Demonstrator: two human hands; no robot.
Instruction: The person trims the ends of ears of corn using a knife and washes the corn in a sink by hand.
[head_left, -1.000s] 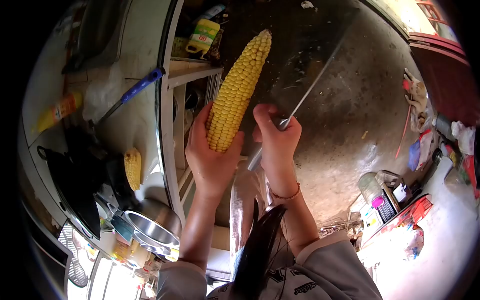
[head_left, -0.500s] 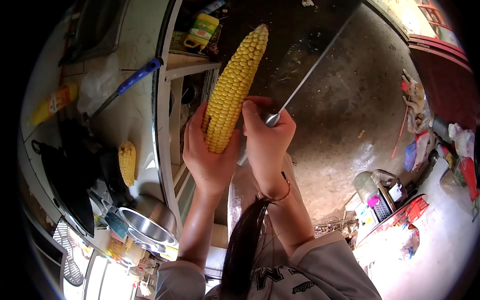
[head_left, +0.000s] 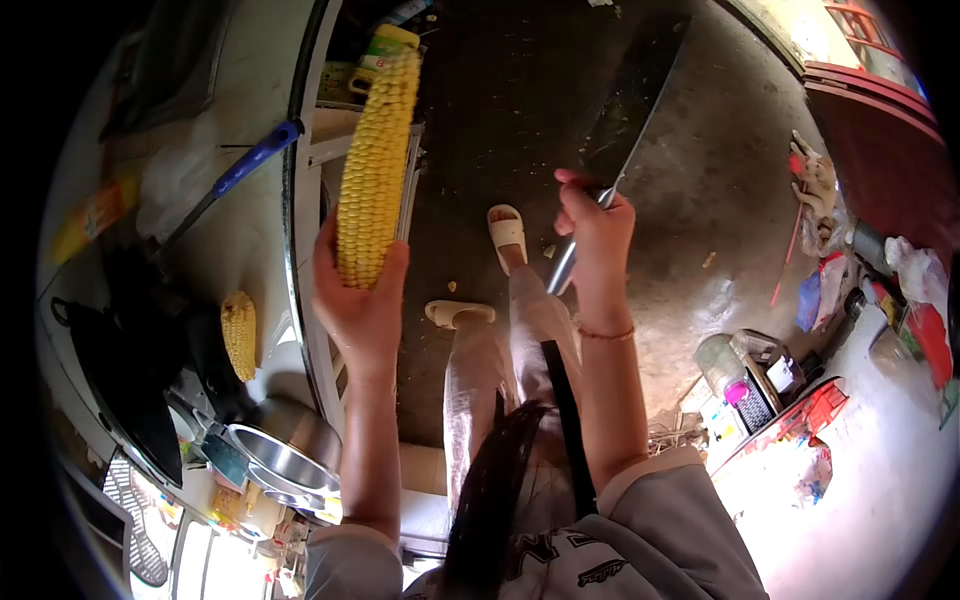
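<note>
A large yellow ear of corn [head_left: 378,165] stands nearly upright in my left hand [head_left: 362,300], whose fingers and thumb wrap round its lower end. My right hand [head_left: 597,240] is closed round the metal handle of a wide-bladed knife [head_left: 640,100]. The dark blade points up and away over the floor, and the handle's end shows below my fingers. Corn and knife are well apart. A smaller ear of corn [head_left: 239,335] lies on the counter to the left.
On the left counter [head_left: 265,210] are a blue-handled tool [head_left: 252,160], a black wok [head_left: 125,390] and steel bowls [head_left: 290,445]. A yellow jug [head_left: 388,45] is beyond the corn. A cat [head_left: 816,185] lies on the floor at right, above bags and a basket.
My hands have moved apart, the left one with the corn to the left, the right one with the knife to the right. The knife has turned, showing more of its blade.
</note>
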